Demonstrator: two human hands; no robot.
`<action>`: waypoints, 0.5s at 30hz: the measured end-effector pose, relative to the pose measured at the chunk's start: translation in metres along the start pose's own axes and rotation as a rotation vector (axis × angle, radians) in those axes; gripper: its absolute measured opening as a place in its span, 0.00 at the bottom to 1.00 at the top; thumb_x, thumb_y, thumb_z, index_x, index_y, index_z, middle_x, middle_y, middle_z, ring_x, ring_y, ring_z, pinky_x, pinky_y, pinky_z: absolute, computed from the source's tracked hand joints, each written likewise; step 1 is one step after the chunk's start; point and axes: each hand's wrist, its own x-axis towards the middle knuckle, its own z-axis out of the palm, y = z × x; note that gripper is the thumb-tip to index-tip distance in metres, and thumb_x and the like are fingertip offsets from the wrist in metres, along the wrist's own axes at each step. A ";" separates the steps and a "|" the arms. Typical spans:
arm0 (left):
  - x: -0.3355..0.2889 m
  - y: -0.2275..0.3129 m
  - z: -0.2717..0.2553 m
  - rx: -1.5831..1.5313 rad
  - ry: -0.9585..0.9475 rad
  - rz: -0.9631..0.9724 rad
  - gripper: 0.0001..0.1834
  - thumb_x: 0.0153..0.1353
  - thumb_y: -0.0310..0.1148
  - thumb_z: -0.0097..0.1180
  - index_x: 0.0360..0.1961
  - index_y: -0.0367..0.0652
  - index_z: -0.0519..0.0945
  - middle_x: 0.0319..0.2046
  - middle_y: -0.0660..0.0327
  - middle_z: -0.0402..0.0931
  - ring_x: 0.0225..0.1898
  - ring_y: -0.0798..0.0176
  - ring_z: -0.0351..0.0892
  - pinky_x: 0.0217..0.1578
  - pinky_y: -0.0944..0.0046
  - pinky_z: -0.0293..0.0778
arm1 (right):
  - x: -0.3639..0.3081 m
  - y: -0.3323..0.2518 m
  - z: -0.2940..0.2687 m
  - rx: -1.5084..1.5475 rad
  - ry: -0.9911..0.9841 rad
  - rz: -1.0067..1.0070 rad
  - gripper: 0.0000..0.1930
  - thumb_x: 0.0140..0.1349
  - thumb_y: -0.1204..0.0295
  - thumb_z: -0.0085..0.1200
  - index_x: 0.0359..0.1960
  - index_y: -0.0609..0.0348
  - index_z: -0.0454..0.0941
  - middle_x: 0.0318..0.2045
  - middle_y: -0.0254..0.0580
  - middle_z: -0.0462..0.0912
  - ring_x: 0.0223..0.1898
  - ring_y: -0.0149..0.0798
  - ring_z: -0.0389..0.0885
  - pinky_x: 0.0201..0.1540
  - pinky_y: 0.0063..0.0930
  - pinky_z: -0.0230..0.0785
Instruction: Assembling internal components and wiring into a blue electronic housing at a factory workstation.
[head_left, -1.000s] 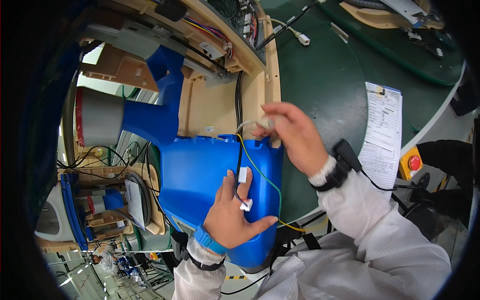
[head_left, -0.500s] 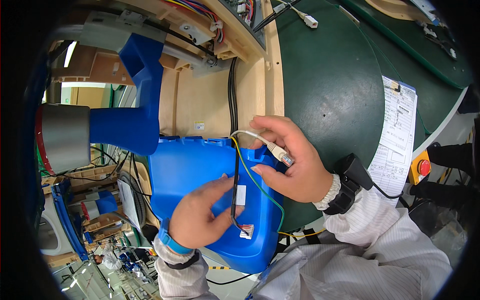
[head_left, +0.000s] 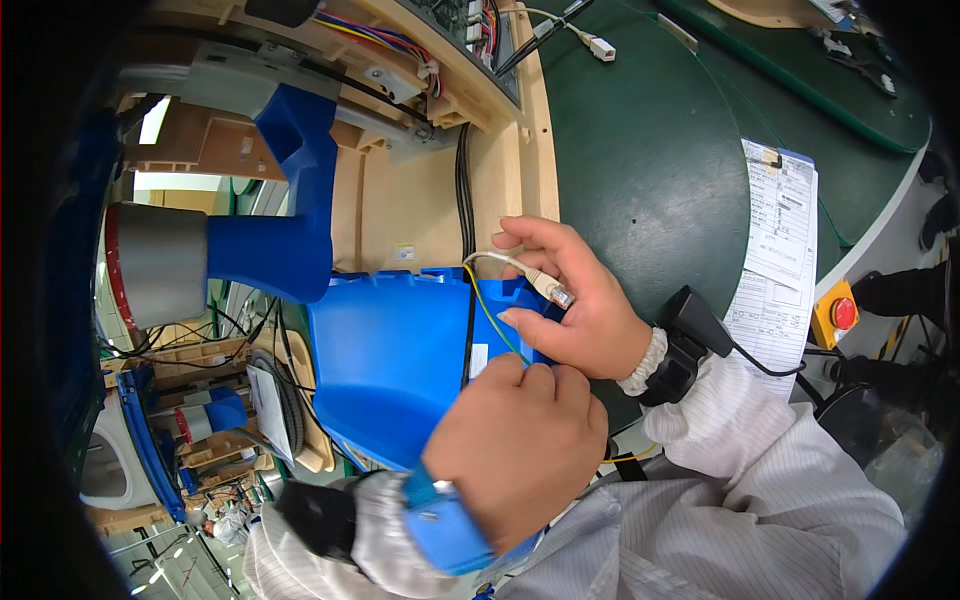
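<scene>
My left hand (head_left: 525,435) is closed, knuckles up, over the near part of a blue plastic cover (head_left: 385,360). A yellow-green wire (head_left: 490,318) runs into its fingers, which hide the rest of it. Just beyond, my right hand (head_left: 590,310) is curved with thumb and forefinger apart. A pale network cable plug (head_left: 548,287) lies across that hand between thumb and fingers, its cable bending back to the cover's far edge. A black cable (head_left: 471,325) crosses the cover and passes beneath my left hand; its end is hidden.
A wooden frame (head_left: 540,170) with coloured wiring stands beyond the cover. At left is a blue arm (head_left: 265,250) with a grey cylinder (head_left: 165,265). Printed sheets (head_left: 775,245) lie on the green table (head_left: 650,170); a red button on a yellow box (head_left: 843,312) is at far right.
My left hand has moved right and nearer, from beside the black cable onto the yellow-green wire, and its fingers have closed. My right hand keeps nearly the same pose by the network plug.
</scene>
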 end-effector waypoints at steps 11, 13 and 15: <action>-0.001 -0.034 -0.025 -0.079 0.313 0.007 0.09 0.41 0.28 0.62 0.28 0.44 0.80 0.29 0.61 0.74 0.33 0.55 0.75 0.33 0.57 0.68 | -0.002 0.002 -0.009 0.074 0.074 0.018 0.38 0.54 0.83 0.62 0.67 0.58 0.60 0.56 0.41 0.72 0.51 0.32 0.75 0.61 0.31 0.67; -0.022 -0.055 -0.034 -0.198 0.424 0.013 0.15 0.34 0.22 0.61 0.29 0.44 0.81 0.33 0.62 0.76 0.34 0.53 0.74 0.37 0.55 0.68 | -0.002 0.001 -0.007 0.081 0.075 0.026 0.37 0.55 0.82 0.62 0.67 0.58 0.60 0.56 0.42 0.72 0.53 0.33 0.75 0.62 0.31 0.66; -0.048 -0.063 -0.042 -0.246 0.378 0.018 0.12 0.34 0.21 0.59 0.26 0.43 0.81 0.30 0.61 0.77 0.37 0.52 0.76 0.41 0.51 0.70 | -0.002 0.002 -0.007 0.072 0.074 0.019 0.37 0.55 0.82 0.62 0.67 0.58 0.60 0.56 0.42 0.73 0.55 0.34 0.75 0.63 0.32 0.66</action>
